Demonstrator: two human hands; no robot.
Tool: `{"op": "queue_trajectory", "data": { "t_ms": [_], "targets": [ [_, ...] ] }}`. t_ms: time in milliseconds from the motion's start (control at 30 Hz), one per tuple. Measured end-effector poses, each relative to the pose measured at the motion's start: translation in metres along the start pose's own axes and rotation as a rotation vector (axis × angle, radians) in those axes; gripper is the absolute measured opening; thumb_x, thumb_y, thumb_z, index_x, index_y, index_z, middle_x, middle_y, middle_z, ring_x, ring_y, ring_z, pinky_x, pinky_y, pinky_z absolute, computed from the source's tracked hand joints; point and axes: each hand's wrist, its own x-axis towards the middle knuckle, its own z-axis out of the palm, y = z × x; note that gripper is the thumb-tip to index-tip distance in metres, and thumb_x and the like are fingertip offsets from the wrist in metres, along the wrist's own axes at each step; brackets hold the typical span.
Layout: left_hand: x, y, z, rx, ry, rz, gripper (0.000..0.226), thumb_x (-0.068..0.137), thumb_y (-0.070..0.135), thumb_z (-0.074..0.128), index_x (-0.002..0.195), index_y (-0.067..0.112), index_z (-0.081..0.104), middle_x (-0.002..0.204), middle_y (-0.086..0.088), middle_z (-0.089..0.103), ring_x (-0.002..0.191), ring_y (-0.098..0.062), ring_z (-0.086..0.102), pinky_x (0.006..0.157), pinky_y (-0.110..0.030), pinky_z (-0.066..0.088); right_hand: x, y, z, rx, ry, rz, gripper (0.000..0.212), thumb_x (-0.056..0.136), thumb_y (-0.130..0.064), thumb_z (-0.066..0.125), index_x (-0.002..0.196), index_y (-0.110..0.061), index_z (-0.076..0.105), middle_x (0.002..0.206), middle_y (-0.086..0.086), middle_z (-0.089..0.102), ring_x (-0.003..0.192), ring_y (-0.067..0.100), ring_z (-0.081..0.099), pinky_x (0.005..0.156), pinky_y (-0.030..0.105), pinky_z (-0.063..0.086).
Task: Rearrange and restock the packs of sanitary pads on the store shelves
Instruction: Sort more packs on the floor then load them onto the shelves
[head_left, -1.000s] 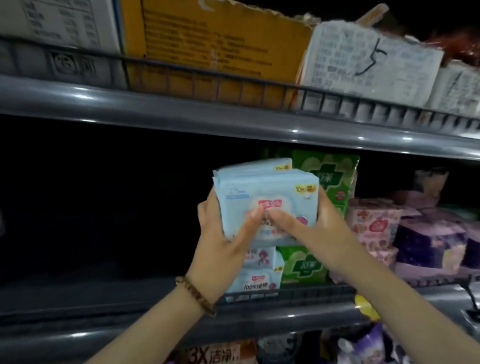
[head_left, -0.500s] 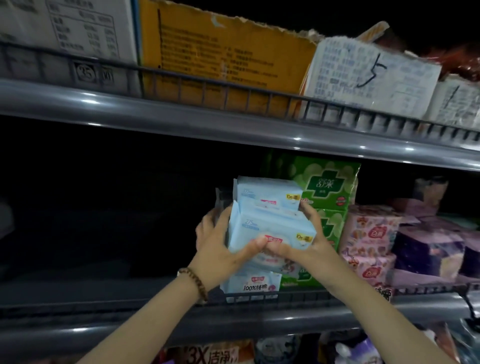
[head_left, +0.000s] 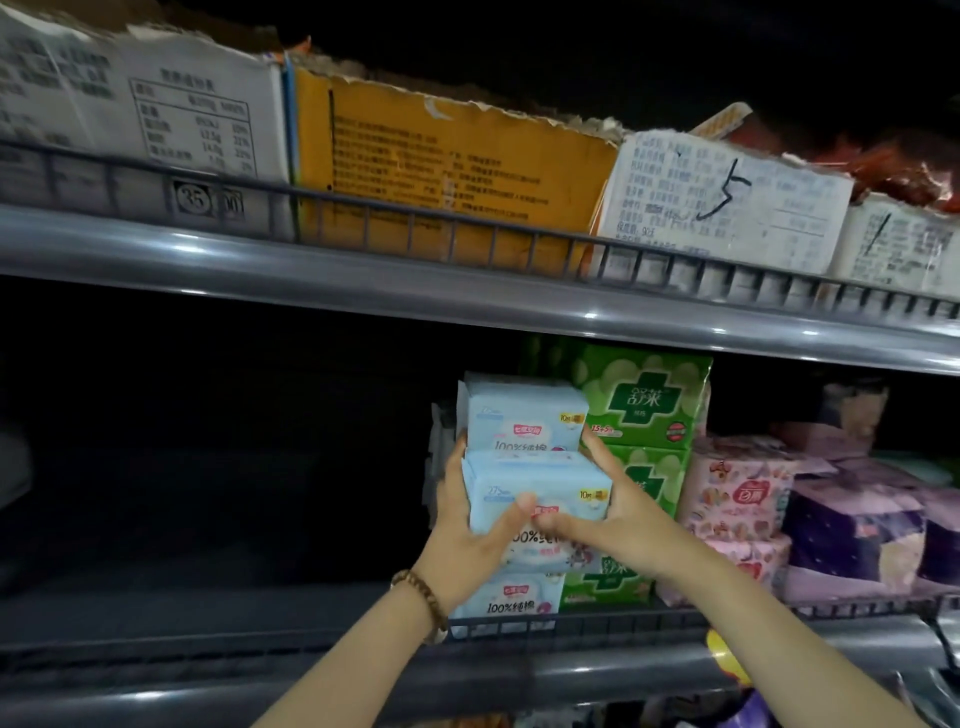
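Blue packs (head_left: 535, 483) sit deeper and lower than a second ago, just above shelved pack (head_left: 511, 603) below hands. Left hand (head_left: 465, 535) and right hand (head_left: 615, 514) both grip them, thumbs on front. Green packs (head_left: 644, 405) just beyond right hand. I judge placement nearly done.

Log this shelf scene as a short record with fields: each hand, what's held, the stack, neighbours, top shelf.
left hand: grips blue pack at its left side, thumb on front
right hand: grips the same pack at its right side, thumb on front
stack: upper pack above the held one, lower pack beneath at the rail
right of stack: green packs, pink packs, purple packs
top shelf: boxes behind a wire rail
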Motion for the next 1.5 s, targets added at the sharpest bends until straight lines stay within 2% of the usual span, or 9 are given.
{"op": "queue_trajectory", "data": {
  "t_ms": [333,500,633,767,867,1100,1267,1367,1500],
  "targets": [
    [0.021,0.031,-0.015,0.003,0.007,0.121,0.075,0.074,0.058,0.067,0.134,0.041,0.026,0.132,-0.003,0.05,0.119,-0.016,0.057,0.09,-0.037,0.054,0.018,-0.026,-0.003,-0.022,0.041,-0.175,0.09,0.066,-0.035,0.078,0.139,-0.043,0.026,0.121,-0.018,0.065,0.108,0.003,0.064,0.087,0.019,0.052],
    [0.059,0.022,-0.035,0.164,0.007,-0.044,0.05,0.071,0.057,0.058,0.118,0.045,0.043,0.108,0.015,0.064,0.098,-0.001,0.064,0.085,-0.022,0.053,0.061,-0.012,0.002,-0.198,0.19,-0.141,0.08,0.066,-0.048,0.078,0.133,-0.039,0.036,0.111,-0.024,0.063,0.104,0.0,0.063,0.078,0.002,0.043],
    [0.077,0.001,-0.05,0.246,-0.06,-0.154,0.068,0.062,0.075,0.063,0.118,0.04,0.046,0.116,0.013,0.063,0.104,-0.003,0.062,0.09,-0.026,0.052,0.08,-0.002,0.005,-0.277,0.226,-0.117,0.1,0.07,-0.044,0.078,0.149,-0.021,0.021,0.122,-0.013,0.052,0.107,0.003,0.053,0.076,-0.004,0.037],
    [0.091,-0.01,-0.059,0.273,0.001,-0.158,0.075,0.059,0.059,0.067,0.123,0.027,0.045,0.112,0.012,0.063,0.096,0.003,0.06,0.073,-0.011,0.051,0.078,0.001,0.004,-0.545,0.308,-0.297,0.09,0.082,-0.03,0.074,0.152,-0.022,0.017,0.154,-0.001,0.032,0.133,0.009,0.041,0.102,0.011,0.03],
    [0.105,-0.024,-0.065,0.3,0.032,-0.133,0.09,0.056,0.07,0.074,0.128,0.023,0.047,0.119,0.006,0.063,0.104,-0.007,0.063,0.087,-0.028,0.055,0.065,0.005,0.003,-0.729,0.336,-0.42,0.066,0.092,-0.038,0.06,0.148,-0.035,0.027,0.152,-0.017,0.023,0.102,-0.015,0.046,0.088,-0.003,0.033],
    [0.132,-0.028,-0.064,0.328,0.078,-0.193,0.088,0.061,0.061,0.074,0.133,0.022,0.045,0.122,0.006,0.06,0.102,-0.006,0.06,0.082,-0.017,0.049,0.066,0.034,0.005,-0.913,0.105,-0.377,0.074,0.087,-0.07,0.012,0.152,-0.036,0.019,0.155,-0.026,0.004,0.139,-0.013,-0.006,0.106,0.001,-0.005],
    [0.148,-0.021,-0.071,0.164,0.175,-0.323,0.106,0.058,0.095,0.028,0.14,0.03,0.043,0.14,-0.001,0.05,0.125,-0.018,0.051,0.109,-0.035,0.034,0.077,0.031,0.01,-0.977,0.236,-0.445,0.064,0.091,-0.064,0.017,0.15,-0.039,0.021,0.157,-0.019,0.01,0.145,0.0,0.001,0.114,0.012,-0.007],
    [0.175,-0.019,-0.076,-0.149,0.218,-0.373,0.091,0.07,0.091,0.022,0.12,0.027,0.062,0.116,-0.009,0.068,0.106,-0.026,0.065,0.101,-0.045,0.046,0.088,0.028,0.009,-1.006,0.312,-0.488,0.062,0.094,-0.061,0.017,0.149,-0.035,0.027,0.156,-0.011,0.023,0.146,0.009,0.007,0.118,0.021,-0.005],
    [0.185,-0.031,-0.079,0.035,0.029,-0.43,0.069,0.09,0.071,0.028,0.13,0.023,0.055,0.121,-0.011,0.064,0.115,-0.03,0.058,0.106,-0.051,0.039,0.095,0.038,0.007,-1.024,0.394,-0.528,0.063,0.097,-0.06,0.018,0.142,-0.023,0.04,0.138,-0.007,0.038,0.13,0.016,0.032,0.112,0.024,0.013]
  ]
}}
